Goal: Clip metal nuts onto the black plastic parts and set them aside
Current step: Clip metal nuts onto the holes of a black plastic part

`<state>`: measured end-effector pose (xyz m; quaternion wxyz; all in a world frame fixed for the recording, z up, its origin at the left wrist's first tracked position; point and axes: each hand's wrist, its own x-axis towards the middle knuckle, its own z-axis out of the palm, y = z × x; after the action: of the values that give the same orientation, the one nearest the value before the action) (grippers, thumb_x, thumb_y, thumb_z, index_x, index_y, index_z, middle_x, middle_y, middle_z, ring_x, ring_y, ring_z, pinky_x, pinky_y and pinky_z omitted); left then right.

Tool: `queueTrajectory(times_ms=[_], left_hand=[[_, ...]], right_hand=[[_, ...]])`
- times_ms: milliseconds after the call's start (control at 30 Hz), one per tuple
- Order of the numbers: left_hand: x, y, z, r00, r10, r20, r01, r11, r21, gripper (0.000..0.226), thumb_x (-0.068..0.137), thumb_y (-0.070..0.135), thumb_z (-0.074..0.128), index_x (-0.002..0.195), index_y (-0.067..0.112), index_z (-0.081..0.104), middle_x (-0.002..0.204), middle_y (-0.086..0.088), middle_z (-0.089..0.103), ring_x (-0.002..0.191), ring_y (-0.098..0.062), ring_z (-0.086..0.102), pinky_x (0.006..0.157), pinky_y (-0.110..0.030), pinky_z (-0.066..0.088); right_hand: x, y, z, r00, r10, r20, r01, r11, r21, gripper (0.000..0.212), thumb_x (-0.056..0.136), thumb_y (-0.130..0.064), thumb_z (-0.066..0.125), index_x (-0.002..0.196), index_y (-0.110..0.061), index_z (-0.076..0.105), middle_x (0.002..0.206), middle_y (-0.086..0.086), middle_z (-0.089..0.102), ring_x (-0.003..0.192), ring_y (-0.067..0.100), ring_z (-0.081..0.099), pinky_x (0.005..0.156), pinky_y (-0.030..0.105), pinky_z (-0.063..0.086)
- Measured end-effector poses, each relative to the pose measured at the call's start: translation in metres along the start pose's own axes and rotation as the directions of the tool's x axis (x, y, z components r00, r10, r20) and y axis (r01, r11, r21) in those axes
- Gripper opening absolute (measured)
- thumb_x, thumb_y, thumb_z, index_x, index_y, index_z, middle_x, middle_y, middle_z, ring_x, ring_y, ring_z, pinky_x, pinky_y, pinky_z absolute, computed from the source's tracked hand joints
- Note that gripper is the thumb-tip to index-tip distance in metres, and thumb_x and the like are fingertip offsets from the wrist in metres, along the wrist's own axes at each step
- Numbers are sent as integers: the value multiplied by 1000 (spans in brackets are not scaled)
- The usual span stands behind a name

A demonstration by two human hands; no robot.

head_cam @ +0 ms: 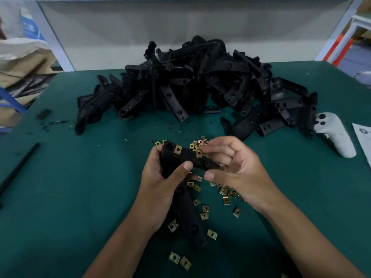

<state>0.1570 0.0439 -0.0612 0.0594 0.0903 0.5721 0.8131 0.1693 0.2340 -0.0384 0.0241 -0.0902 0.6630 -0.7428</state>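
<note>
Gripping a black plastic part (181, 159) near the surface's (80, 187) front edge, the left hand (160, 187) curls its fingers round it; the right hand (234, 167) pinches a metal nut (199, 153) against the part's end. Loose nuts (204, 209) lie scattered beneath, a pile of black parts (200, 83) toward the far edge, a grey wall (180, 23) beyond.

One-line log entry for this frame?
left hand: grips black plastic part | right hand: pinches metal nut at part edge | one nut already clipped
</note>
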Motion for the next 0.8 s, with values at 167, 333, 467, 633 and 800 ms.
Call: queueTrajectory(times_ms=[167, 333, 467, 633, 800], left_hand=[[-2, -2, 4, 998, -1, 57, 1, 1000, 9, 31, 93, 25, 72, 113, 7, 57, 100, -1, 73, 87, -13, 70, 73, -22, 57], [-4, -4, 5, 995, 9, 98, -10, 1000, 10, 30, 93, 27, 68, 116, 10, 61, 109, -5, 72, 97, -19, 71, 79, -25, 58], [-3, -4, 4, 993, -11, 115, 12, 1000, -11, 33, 93, 36, 70, 120, 19, 65, 119, -7, 70, 112, -22, 67, 90, -29, 54], [-1, 3, 0, 997, 51, 63, -51, 999, 1, 46, 86, 47, 77, 126, 31, 61, 114, -1, 70, 105, -17, 66, 86, -29, 54], [-3, 6, 0, 990, 137, 38, -141, 978, 154, 25, 86, 37, 72, 110, 31, 68, 112, 7, 69, 105, -13, 64, 87, -25, 53]], right_hand=[[-3, 5, 5, 978, -178, -108, 142, 950, -280, 52, 72, -29, 89, 115, -35, 62, 110, -5, 71, 104, 18, 66, 91, 41, 53], [-4, 5, 1, 958, -265, -105, 215, 914, -345, 45, 76, -27, 85, 114, -36, 61, 103, -7, 70, 91, 15, 64, 83, 29, 52], [-2, 5, 0, 947, -302, -113, 248, 907, -341, 43, 78, -21, 83, 113, -33, 60, 103, -4, 70, 94, 18, 65, 83, 24, 50], [-2, 3, -3, 936, -323, -140, 265, 908, -323, 44, 79, -22, 83, 114, -32, 60, 105, -1, 72, 92, 17, 65, 82, 41, 53], [-1, -2, -9, 914, -369, -171, 291, 887, -359, 47, 77, -27, 88, 114, -31, 59, 104, -2, 77, 90, 35, 63, 81, 58, 48]])
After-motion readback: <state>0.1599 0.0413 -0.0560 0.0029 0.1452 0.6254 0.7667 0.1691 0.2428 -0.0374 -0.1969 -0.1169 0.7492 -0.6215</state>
